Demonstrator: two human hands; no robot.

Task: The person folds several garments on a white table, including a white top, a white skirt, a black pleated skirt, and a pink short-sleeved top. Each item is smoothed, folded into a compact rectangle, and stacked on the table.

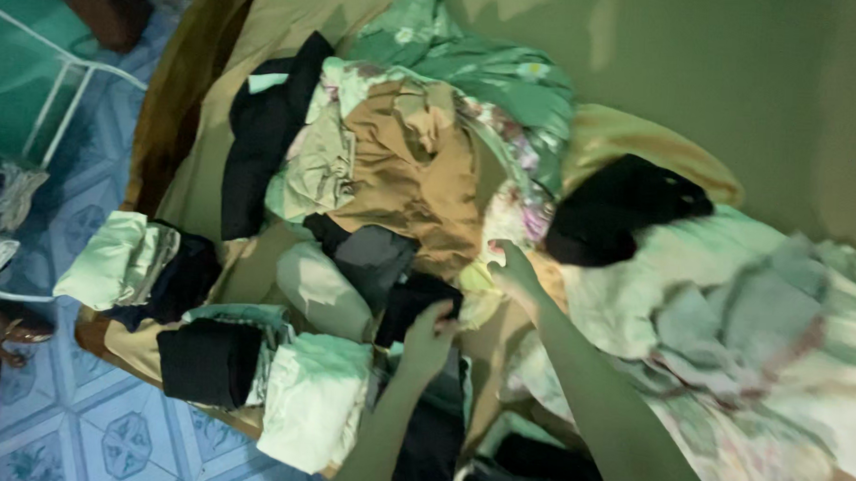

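Our left hand [431, 337] closes its fingers over the near edge of a dark folded garment [416, 302], which lies directly ahead of it, long axis running away from us. Our right hand [515, 270], slightly farther out and to the right, pinches a pale yellow cloth [478, 294]. The left hand is nearer the garment. Beyond both lies a brown garment [406, 178]; left of the left hand sit folded stacks [313, 398].

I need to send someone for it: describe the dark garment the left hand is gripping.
Start at the bed heaped with clothes. Below the big brown garment in the pile's middle lies a black cloth, with the left hand gripping its lower edge. It is darker than the grey piece beside it.
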